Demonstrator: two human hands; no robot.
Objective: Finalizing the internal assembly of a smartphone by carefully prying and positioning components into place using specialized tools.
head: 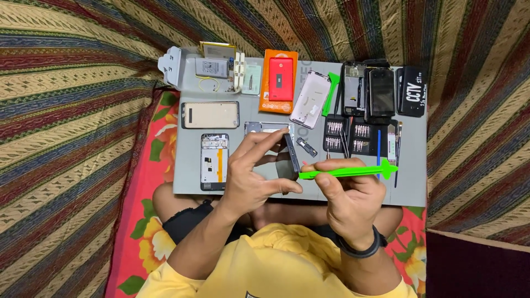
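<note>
Yellow sleeves frame my view above the grey mat (187, 187). My left hand (251, 182) pinches a dark phone (289, 160) upright on edge over the mat's middle; my right hand (350, 196) closes around a green pry tool (348, 172), its tip touching the phone's edge.

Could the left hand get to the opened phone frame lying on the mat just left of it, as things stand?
Probably not without letting go first: the left hand is gripping a dark phone that the right hand is prying with a green plastic tool. The path itself looks free; the phone frame lies uncovered on the grey mat.
</note>
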